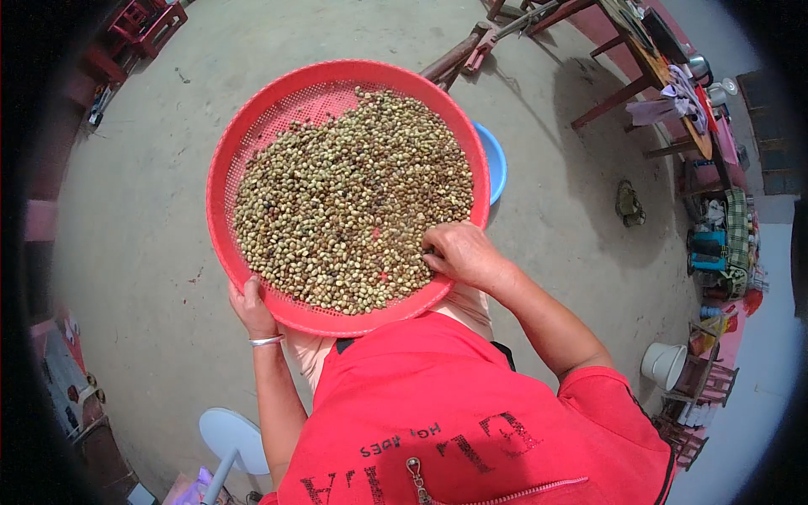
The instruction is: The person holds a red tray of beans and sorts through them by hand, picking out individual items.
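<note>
A round red perforated tray (252, 126) rests on my lap, heaped with many pale green and brown beans (353, 194). My left hand (250, 310) grips the tray's near left rim; a silver bangle sits on that wrist. My right hand (461, 252) lies inside the tray at its near right side, fingers curled down into the beans. Whether the fingers pinch any bean is hidden.
A blue basin (495, 160) peeks out from under the tray's right edge. Bare concrete floor (143, 219) surrounds me. A wooden table (648, 67) with clutter stands at the upper right, a white bucket (663, 364) at the lower right, red stools (147, 21) at the upper left.
</note>
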Tool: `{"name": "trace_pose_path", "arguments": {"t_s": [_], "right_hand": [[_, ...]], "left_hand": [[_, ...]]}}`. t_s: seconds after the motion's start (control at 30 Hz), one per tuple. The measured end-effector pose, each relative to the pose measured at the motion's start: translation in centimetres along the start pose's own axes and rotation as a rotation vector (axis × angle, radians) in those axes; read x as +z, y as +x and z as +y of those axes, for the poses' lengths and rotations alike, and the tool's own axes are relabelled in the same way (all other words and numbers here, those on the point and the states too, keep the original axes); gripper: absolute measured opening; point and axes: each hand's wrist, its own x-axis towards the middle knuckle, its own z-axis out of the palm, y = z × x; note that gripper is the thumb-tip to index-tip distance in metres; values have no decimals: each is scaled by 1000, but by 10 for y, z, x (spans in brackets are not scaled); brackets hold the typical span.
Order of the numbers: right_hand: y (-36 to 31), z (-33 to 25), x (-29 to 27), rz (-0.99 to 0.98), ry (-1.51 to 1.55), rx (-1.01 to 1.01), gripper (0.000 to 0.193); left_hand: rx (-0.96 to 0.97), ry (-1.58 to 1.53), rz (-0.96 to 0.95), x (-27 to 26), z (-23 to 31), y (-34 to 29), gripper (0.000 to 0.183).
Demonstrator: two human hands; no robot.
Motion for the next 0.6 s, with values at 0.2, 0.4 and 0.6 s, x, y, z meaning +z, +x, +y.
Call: {"name": "trace_pose_path", "arguments": {"t_s": [0.2,0.4,0.6], "right_hand": [[-4,8,-2,45,40,-35,13],[-2,50,-73,462,40,356,18],[-2,32,-59,322,-16,125,16]], "left_hand": [[7,-15,-22,0,-2,1,39],[-14,-7,-9,-1,-1,0,39],[2,-57,-4,1,0,-2,40]]}}
